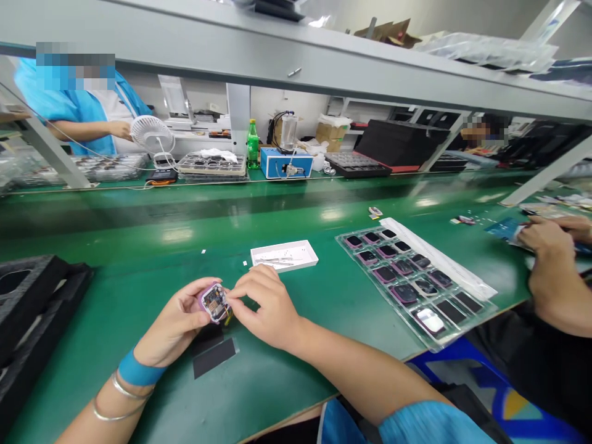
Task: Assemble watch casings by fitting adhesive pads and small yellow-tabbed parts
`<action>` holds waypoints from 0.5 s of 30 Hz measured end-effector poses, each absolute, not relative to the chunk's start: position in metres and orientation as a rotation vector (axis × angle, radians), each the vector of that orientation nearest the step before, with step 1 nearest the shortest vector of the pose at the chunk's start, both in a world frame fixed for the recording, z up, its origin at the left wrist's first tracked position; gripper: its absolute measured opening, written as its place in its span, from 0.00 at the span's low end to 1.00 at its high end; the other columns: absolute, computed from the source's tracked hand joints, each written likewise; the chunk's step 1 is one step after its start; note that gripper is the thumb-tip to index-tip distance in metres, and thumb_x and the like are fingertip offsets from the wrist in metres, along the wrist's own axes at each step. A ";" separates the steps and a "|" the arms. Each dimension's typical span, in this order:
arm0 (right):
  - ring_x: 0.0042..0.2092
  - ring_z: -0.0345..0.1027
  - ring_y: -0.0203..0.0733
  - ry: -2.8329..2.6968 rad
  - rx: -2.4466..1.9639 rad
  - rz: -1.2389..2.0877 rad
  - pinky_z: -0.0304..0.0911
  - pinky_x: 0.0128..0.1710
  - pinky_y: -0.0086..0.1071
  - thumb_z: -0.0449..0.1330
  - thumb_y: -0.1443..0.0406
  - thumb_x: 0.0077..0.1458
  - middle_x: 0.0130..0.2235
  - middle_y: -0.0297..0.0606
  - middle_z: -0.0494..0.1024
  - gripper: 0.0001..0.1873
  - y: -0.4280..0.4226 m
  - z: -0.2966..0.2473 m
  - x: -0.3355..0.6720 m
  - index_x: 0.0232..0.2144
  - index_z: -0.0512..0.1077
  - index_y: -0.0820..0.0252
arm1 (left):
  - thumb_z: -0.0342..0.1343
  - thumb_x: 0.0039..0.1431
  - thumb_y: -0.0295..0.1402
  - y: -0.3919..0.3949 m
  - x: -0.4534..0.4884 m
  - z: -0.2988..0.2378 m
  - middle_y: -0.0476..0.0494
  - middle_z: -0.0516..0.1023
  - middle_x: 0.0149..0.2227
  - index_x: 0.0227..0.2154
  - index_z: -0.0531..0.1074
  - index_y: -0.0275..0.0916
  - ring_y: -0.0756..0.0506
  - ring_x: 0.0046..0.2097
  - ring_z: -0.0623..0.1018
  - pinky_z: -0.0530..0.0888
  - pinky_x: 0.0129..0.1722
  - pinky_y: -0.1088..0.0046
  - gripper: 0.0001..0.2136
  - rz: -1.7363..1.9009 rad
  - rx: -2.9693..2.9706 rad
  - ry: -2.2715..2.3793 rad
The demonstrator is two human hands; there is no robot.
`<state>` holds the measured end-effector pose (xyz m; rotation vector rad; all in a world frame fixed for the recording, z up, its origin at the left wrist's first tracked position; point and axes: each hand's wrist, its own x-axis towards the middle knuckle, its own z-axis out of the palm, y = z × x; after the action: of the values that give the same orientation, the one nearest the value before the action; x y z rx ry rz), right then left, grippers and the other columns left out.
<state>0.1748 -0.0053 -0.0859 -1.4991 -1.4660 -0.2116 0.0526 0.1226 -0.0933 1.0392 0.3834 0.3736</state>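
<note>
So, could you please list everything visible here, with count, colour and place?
Opened watch-like device: one, purple-rimmed, held near centre
Rectangular sheets: two, black, below the device
Open box: one, white, bench centre
Tray of dark-screened pieces: one, clear, right of centre
Foam tray: one, black, left edge
Bench: one, green, across the view
Desk fan: one, white, back left
Bottle: one, green, back centre
Machine: one, blue, beside the bottle
Shelf: one, grey, overhead
Other people: three, one in blue, back and right edge
Remaining clutter: uncountable, mixed colours, mostly back
Wristband: one, blue, lower left
Left hand: one, bare, holding the device
Right hand: one, bare, at the device
</note>
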 end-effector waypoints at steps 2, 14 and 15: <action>0.38 0.67 0.38 -1.400 -1.402 -0.168 0.61 0.42 0.36 0.58 0.66 0.54 0.33 0.36 0.75 0.04 -0.007 -0.082 0.172 0.28 0.71 0.56 | 0.72 0.28 0.30 0.121 0.052 -0.093 0.44 0.79 0.31 0.36 0.77 0.40 0.48 0.31 0.77 0.74 0.31 0.77 0.24 0.341 1.025 0.367; 0.50 0.62 0.40 -1.206 -1.362 0.249 0.59 0.52 0.37 0.66 0.67 0.45 0.45 0.38 0.69 0.16 -0.005 -0.086 0.167 0.39 0.68 0.56 | 0.70 0.34 0.32 0.122 0.052 -0.098 0.42 0.79 0.35 0.39 0.76 0.40 0.46 0.35 0.77 0.74 0.36 0.76 0.23 0.227 1.065 0.269; 0.51 0.61 0.40 -1.155 -1.328 0.344 0.60 0.50 0.37 0.66 0.66 0.44 0.47 0.39 0.67 0.20 -0.004 -0.087 0.168 0.41 0.67 0.56 | 0.71 0.34 0.32 0.123 0.052 -0.098 0.42 0.79 0.35 0.39 0.76 0.40 0.45 0.36 0.77 0.75 0.36 0.75 0.23 0.231 1.064 0.269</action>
<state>0.1682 -0.0038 -0.0867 -1.3278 -1.1551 0.3442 0.0519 0.1227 -0.0977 1.0637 0.2688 0.2313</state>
